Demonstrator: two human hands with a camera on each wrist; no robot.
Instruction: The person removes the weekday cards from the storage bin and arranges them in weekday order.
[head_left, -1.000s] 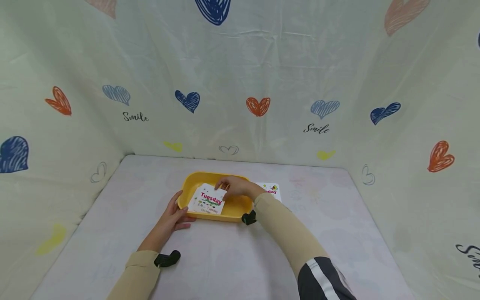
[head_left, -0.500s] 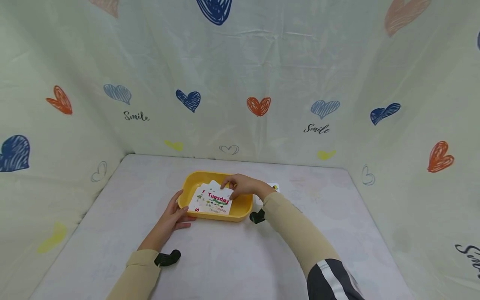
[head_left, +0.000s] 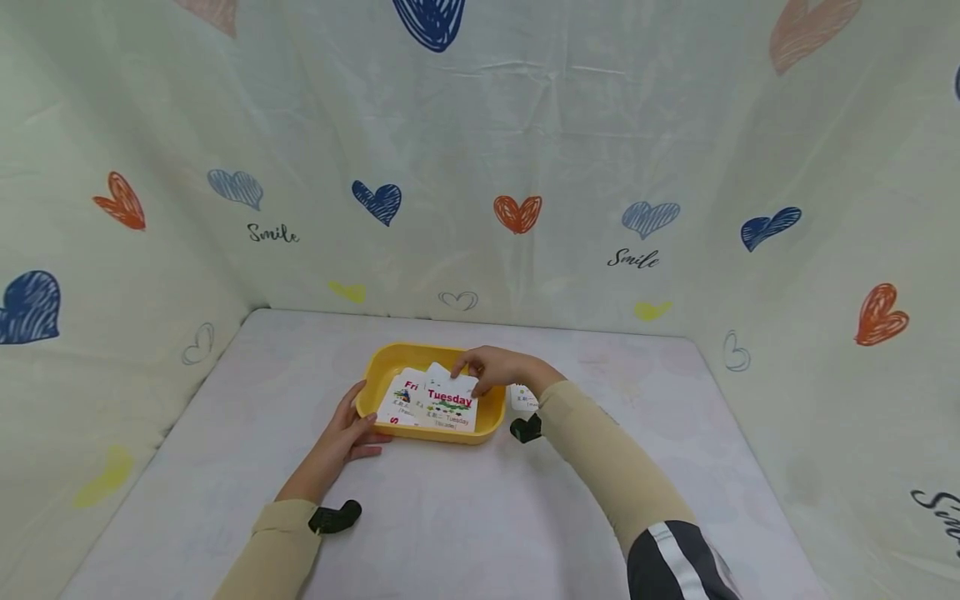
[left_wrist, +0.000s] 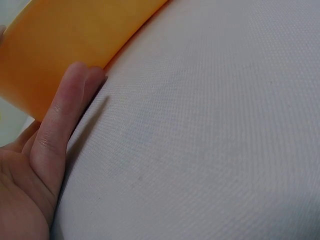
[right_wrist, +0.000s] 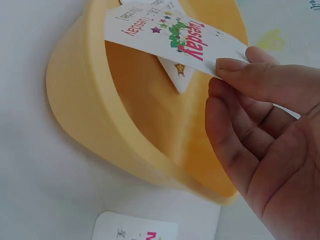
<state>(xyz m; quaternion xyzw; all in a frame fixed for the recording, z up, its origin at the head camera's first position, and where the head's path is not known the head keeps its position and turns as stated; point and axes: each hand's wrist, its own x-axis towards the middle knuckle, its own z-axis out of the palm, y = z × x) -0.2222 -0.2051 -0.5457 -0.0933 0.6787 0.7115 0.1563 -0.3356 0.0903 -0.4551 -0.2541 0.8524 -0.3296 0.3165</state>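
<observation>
A yellow tray [head_left: 491, 429] lies near the middle of the table, several white cards inside it. My left hand [head_left: 347, 429] holds the tray's left front corner; in the left wrist view its fingers [left_wrist: 62, 107] lie along the outer wall. My right hand [head_left: 487, 368] pinches the upper edge of a Tuesday card [head_left: 453, 408] between thumb and fingers. In the right wrist view this card [right_wrist: 165, 35] tilts across the tray's opening, its lower edge at the rim. Beneath it, a Friday card [head_left: 407, 390] shows partly, other cards mostly hidden.
Another white card [head_left: 522, 398] lies on the table just right of the tray, partly covered by my right forearm. A pale cloth wall [head_left: 570, 275] printed with hearts stands along the table's back and sides.
My right hand has drawn the Tuesday card to the right over the tray, uncovering the Friday card and others under it. The left hand and tray stay in place.
</observation>
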